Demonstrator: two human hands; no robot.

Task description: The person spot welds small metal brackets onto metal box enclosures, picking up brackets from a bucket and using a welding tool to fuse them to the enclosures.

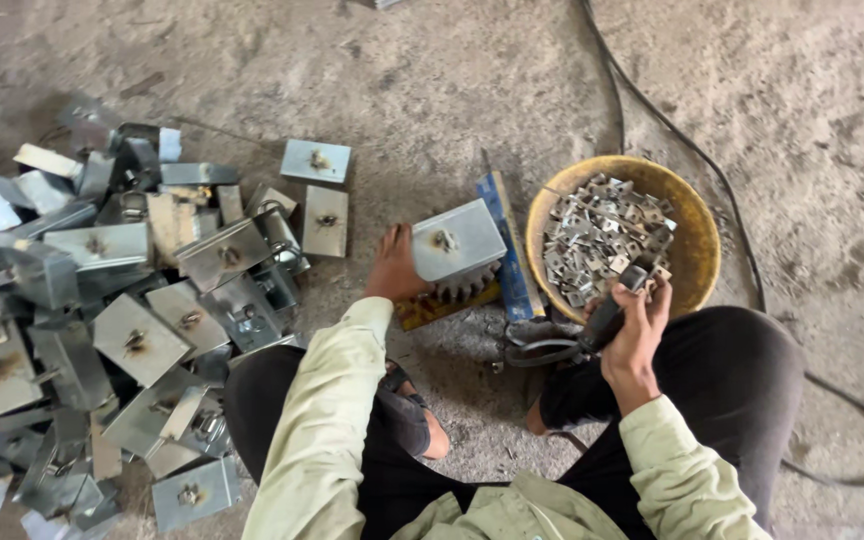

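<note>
The left hand (394, 268) is gripping the side of a square metal box (458, 242) sitting on the concrete floor (772, 90), while the right hand (635, 330) is closing around a black tool handle (612, 310) beside a yellow bowl (700, 235) of small metal pieces (597, 232).

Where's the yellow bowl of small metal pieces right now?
In the head view, the yellow bowl sits on the ground right of centre, just above the right hand holding a dark tool, beside the blue bar and the metal box.

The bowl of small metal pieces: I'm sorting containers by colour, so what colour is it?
Yellow, worn and dirty; the bowl shows in the head view.
</note>
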